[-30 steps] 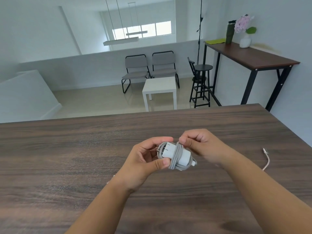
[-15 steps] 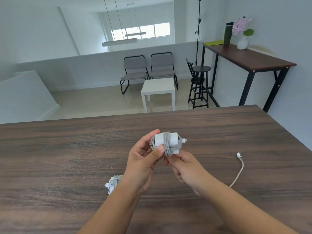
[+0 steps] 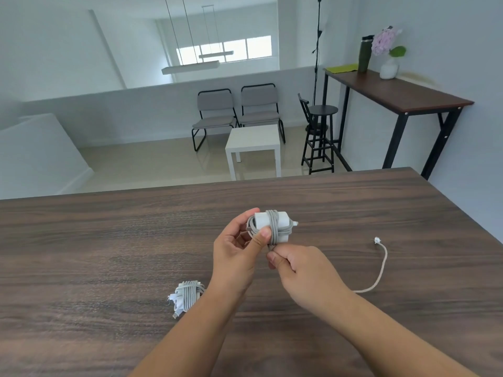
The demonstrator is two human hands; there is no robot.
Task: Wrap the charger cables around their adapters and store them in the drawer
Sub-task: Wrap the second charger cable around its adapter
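Note:
A white charger adapter [image 3: 283, 227] with several turns of grey cable around its middle is held above the dark wooden table [image 3: 109, 240]. My left hand [image 3: 236, 254] pinches the adapter between thumb and fingers. Just below it my right hand [image 3: 302, 270] grips the grey cable. The loose cable end [image 3: 381, 265] trails from behind my right wrist across the table to a small white plug at the right. A second adapter [image 3: 187, 295], fully wrapped in its cable, lies on the table left of my left forearm. No drawer is in view.
The table's far edge runs across the middle of the view and its right corner is at the upper right. Beyond it stand a white side table [image 3: 254, 145], two grey chairs [image 3: 236, 112], a black stool [image 3: 321, 134] and a tall desk [image 3: 394, 91].
My right hand has come from above the adapter round to below it, carrying the cable. The loose end has been drawn shorter. The second wrapped adapter has come into view.

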